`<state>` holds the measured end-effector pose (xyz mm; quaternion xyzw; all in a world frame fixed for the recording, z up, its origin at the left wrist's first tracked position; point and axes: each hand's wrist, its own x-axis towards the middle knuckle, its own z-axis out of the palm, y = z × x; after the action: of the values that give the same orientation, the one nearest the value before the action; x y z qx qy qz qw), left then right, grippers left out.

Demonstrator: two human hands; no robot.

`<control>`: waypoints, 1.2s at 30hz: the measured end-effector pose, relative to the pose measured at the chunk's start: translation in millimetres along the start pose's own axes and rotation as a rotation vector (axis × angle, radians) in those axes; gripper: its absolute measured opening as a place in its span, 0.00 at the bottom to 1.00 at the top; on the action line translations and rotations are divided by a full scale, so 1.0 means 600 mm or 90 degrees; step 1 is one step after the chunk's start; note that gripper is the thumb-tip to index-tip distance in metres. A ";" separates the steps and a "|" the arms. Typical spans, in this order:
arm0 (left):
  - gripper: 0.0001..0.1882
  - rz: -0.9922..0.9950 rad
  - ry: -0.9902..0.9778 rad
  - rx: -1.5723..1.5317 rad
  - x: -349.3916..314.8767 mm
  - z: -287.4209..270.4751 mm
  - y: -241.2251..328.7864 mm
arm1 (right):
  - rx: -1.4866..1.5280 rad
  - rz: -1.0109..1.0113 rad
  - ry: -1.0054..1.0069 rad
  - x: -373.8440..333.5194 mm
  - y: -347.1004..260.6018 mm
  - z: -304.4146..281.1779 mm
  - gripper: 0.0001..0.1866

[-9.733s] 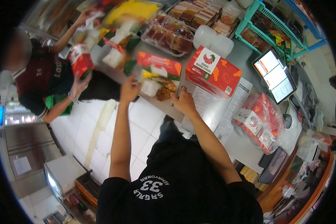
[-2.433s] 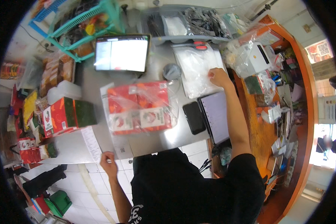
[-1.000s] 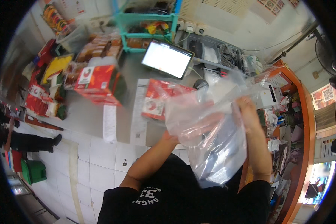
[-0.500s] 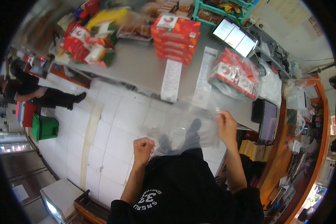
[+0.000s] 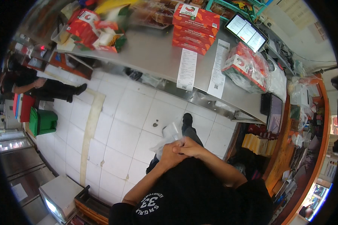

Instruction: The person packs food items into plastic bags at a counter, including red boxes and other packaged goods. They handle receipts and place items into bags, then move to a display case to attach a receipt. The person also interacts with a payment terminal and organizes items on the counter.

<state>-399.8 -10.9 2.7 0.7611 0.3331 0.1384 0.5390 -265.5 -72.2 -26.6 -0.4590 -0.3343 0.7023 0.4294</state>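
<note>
My left hand [image 5: 171,155] and my right hand [image 5: 192,147] are together in front of my body, one against the other. A clear plastic bag [image 5: 166,139] is bunched between them, its loose end sticking out beyond the fingers. The left hand's fingers are closed on the bag. The right hand laps over the left, its fingers curled round the gathered plastic. Beyond them, on the metal counter [image 5: 146,62], stands a stack of red boxes [image 5: 194,32]. A plastic-wrapped red box [image 5: 248,67] lies to its right. Two paper receipts [image 5: 186,71] hang at the counter's edge.
A tablet [image 5: 246,32] stands behind the wrapped box. Opened red boxes with food [image 5: 101,33] sit at the counter's left. A person in dark clothes [image 5: 37,85] is at far left, near a green bin [image 5: 43,120]. An orange wooden shelf [image 5: 319,123] runs along the right.
My hands were apart with the plastic bag spread between them; they have come together and the bag is now bunched up. The view has shifted, so the counter sits slightly higher and further right.
</note>
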 end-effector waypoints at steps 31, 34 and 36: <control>0.11 -0.042 -0.080 0.616 -0.021 -0.113 -0.219 | -0.826 0.307 0.337 -0.120 0.077 -0.103 0.13; 0.16 -0.158 -0.033 0.292 -0.037 -0.090 -0.211 | -0.651 0.095 0.476 -0.094 0.110 -0.092 0.12; 0.11 -0.029 0.204 0.138 -0.045 -0.109 -0.161 | -0.484 0.014 0.608 -0.113 0.071 -0.065 0.17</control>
<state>-491.5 38.3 -56.4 0.7754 0.4448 0.2087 0.3967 -227.5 -148.1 -53.2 -0.8478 -0.3271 0.2546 0.3307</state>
